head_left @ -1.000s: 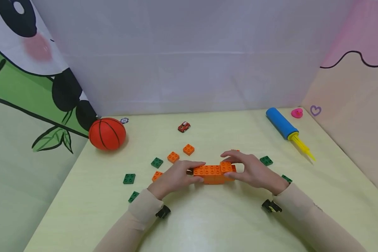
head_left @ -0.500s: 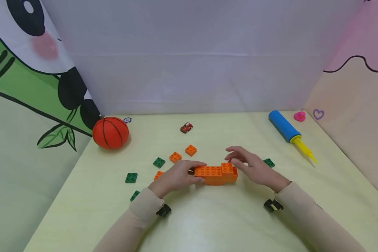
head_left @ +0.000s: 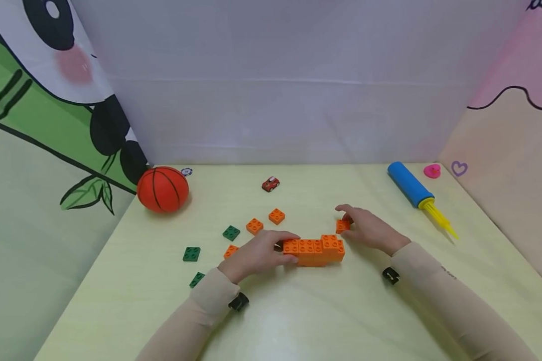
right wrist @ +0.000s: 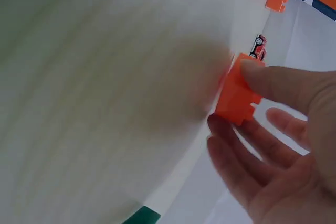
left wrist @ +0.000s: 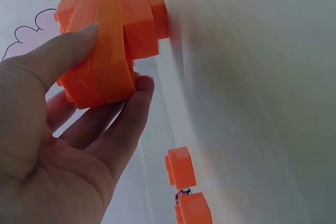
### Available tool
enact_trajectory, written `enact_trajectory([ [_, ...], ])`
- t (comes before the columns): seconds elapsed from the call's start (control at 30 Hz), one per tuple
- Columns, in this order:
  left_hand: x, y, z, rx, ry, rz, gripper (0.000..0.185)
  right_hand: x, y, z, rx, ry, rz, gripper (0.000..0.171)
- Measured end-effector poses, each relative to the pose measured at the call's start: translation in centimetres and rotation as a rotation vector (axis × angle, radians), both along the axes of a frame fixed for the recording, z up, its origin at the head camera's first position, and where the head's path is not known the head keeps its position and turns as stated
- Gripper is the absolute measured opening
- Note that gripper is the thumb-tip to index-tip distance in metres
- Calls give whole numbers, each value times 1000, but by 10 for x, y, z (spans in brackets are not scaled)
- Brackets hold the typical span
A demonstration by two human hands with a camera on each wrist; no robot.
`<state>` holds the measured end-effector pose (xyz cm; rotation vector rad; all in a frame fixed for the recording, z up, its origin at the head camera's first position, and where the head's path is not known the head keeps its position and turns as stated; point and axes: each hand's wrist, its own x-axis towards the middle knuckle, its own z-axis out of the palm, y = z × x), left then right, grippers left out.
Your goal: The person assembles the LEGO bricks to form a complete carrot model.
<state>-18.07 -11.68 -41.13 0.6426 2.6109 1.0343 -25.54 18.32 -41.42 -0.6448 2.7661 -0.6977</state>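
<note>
A row of joined orange bricks point(head_left: 315, 249) lies on the yellow-green table point(head_left: 298, 311); in the left wrist view the orange brick row point(left wrist: 107, 51) fills the upper left. My left hand point(head_left: 258, 253) grips its left end between thumb and fingers. My right hand point(head_left: 366, 228) is just behind the row's right end and pinches a small orange brick point(head_left: 342, 225) that rests on the table; the right wrist view shows that small brick point(right wrist: 237, 92) between thumb and fingers.
Loose orange bricks point(head_left: 276, 216) and green plates point(head_left: 191, 253) lie left of the hands. A basketball point(head_left: 163, 189) sits at the back left, a red toy car point(head_left: 270, 184) at the back middle, a blue and yellow pump point(head_left: 415, 192) and a pink toy point(head_left: 431, 171) at the back right.
My right hand left the row's right end, moved back and took hold of a small orange brick. My left hand stayed on the row.
</note>
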Motion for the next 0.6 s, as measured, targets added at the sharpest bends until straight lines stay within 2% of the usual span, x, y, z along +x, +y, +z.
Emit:
enact_trajectory([
  [0.1, -1, 0, 1, -8, 3, -2, 50, 1, 0, 2, -59, 20, -2, 65],
  [0.2, -1, 0, 2, -8, -3, -4, 49, 8, -3, 9, -165, 66, -1, 64],
  [0.4, 0, 1, 2, -9, -2, -9, 49, 37, -20, 24, -387, 159, 58, 61],
  [0.5, 0, 1, 2, -8, 5, -14, 49, 50, -30, 28, -425, 175, 102, 62],
  [0.6, 1, 2, 3, -3, 12, -20, 49, 60, -38, 29, -415, 166, 136, 63],
])
